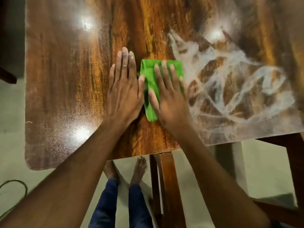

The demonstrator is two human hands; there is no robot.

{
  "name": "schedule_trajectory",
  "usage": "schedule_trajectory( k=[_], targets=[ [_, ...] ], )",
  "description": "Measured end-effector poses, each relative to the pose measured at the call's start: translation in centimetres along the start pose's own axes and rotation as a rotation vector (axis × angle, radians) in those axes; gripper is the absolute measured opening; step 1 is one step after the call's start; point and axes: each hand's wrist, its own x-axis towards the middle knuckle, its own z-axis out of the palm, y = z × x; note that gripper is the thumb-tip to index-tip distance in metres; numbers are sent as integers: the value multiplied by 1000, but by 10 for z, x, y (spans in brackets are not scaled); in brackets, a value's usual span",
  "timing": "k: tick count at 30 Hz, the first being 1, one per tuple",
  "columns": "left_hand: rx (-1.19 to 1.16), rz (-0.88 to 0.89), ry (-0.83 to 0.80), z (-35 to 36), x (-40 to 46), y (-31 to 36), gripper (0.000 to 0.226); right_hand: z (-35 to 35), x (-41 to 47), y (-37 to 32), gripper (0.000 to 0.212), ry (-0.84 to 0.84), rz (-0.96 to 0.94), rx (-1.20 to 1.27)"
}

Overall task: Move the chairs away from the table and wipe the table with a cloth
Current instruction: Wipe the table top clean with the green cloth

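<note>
Feet (131, 171) are standing bare at the table (65, 79) edge. Right hand (171, 96) is pressing flat, fingers straight, on the green cloth (148, 73) mid-table to spread pressure; left hand (124, 89) is lying open beside it, bracing. Beyond, white streaks (238, 83) are awaiting wiping.

We count one wooden table (65, 79), one green cloth (148, 71), and two hands: one left hand (123, 89) and one right hand (171, 99). We count two bare feet (139, 170) below the table edge, one black cable (14, 186) on the floor, and three bright light reflections (86, 24) on the tabletop.
</note>
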Motion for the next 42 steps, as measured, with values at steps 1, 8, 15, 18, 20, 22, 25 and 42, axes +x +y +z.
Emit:
schedule_trajectory(
  k=[1,8,15,18,20,22,25,42],
  targets=[
    [14,-2,-10,4,1,-3,65,-2,-24,3,68,-28,15,-6],
    [100,17,-33,11,-2,-2,65,-1,-83,8,71,-92,73,-19],
    [84,13,-32,12,-3,1,64,1,60,30,68,43,4,20],
    [88,7,-39,12,-3,3,64,-2,116,36,68,42,-13,5],
    [91,2,-45,12,-3,3,64,-1,123,37,68,51,-12,5],
    [96,5,-48,11,-4,3,63,0,109,37,67,72,-9,20],
    [97,10,-56,11,-4,3,64,-3,64,39,66,44,0,39],
    [75,15,-81,11,-5,3,64,-12,36,70,66,69,17,7]
  ],
)
